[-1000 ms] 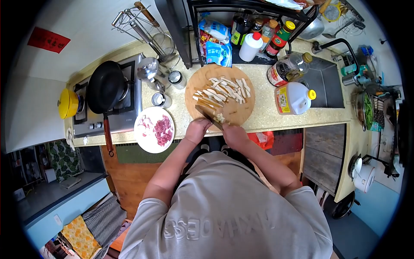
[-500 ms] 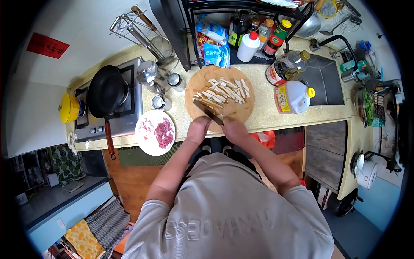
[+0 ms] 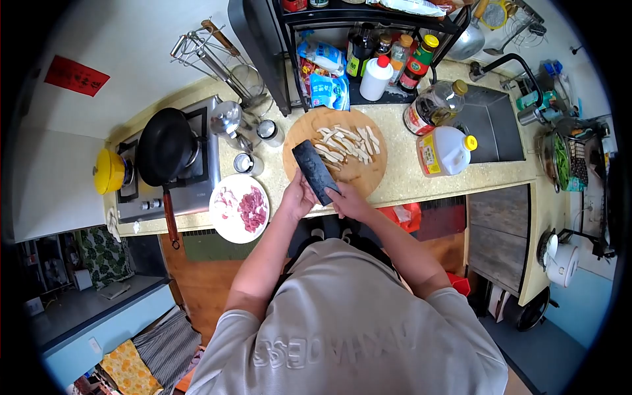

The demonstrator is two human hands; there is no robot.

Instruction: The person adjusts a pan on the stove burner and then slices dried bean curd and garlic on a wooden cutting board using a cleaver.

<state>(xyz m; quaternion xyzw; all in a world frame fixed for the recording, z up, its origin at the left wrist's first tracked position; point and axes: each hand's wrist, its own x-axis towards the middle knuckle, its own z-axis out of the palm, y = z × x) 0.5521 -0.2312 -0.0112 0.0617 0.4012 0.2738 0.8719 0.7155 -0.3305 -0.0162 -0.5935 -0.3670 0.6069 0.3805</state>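
Observation:
A dark, wide-bladed knife [image 3: 313,170] is tilted so its flat side shows, over the front left part of the round wooden cutting board [image 3: 374,181]. My right hand [image 3: 349,200] is closed around its handle end. My left hand [image 3: 300,196] is at the blade's left edge, fingers curled up against or beneath it; what they hold, if anything, is hidden. Pale cut strips [image 3: 345,145] lie on the back half of the board. To the left, a white plate [image 3: 239,235] carries pink sliced meat [image 3: 253,209] and paler pieces.
A black pan [image 3: 164,148] sits on the stove [image 3: 204,191], its handle over the counter edge. Two small jars [image 3: 247,164] stand left of the board. Large bottles [image 3: 445,151] stand right, before the sink [image 3: 494,122]. A black rack [image 3: 283,66] rises behind.
The knife has turned from edge-down to flat side showing and lifted off the board. My left hand has opened somewhat and shifted to the blade's edge.

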